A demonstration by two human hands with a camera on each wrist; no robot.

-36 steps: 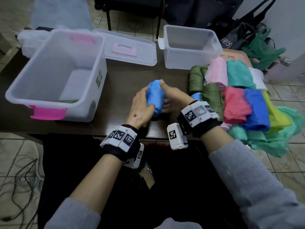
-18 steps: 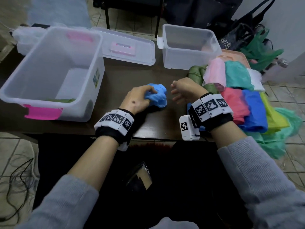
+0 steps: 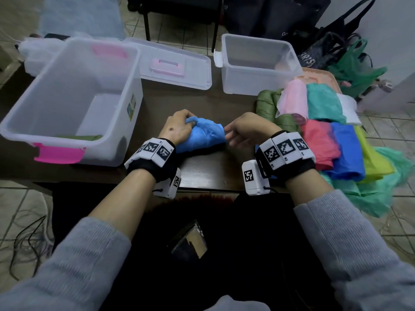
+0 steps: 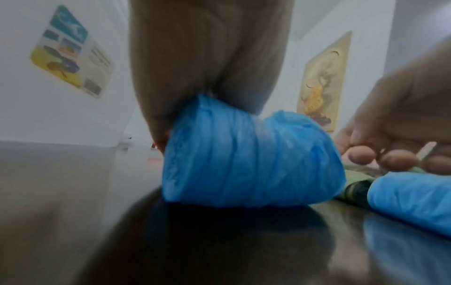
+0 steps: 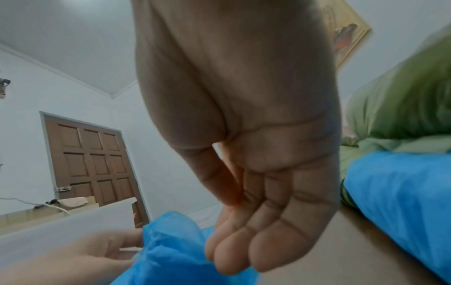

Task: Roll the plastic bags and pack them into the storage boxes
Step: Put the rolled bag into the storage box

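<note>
The blue roll [image 3: 202, 136] lies on the table [image 3: 202, 173] in front of me, between my two hands. My left hand [image 3: 176, 129] grips its left end, fingers curled over the top; in the left wrist view the roll [image 4: 251, 162] sits under the palm and rests on the dark wood. My right hand [image 3: 246, 129] is just at the right end, with relaxed, slightly bent fingers [image 5: 234, 256] that touch the loose plastic but do not hold it.

I judge the rolling of this bag is nearly finished; the free end on the right looks not tucked, so the roll may open if I let go.

On the left stands the big box [image 3: 67, 104], open, with one green roll [image 3: 83, 138] at its bottom. Behind it lies the lid [image 3: 177, 63], and the small box [image 3: 258, 63] stands further right. The pile of bags [image 3: 325, 131] waits at my right.

Next, I think, the right hand should press in the loose end, then the left hand carries the roll into the big box, keeping it squeezed so it stays tight.
</note>
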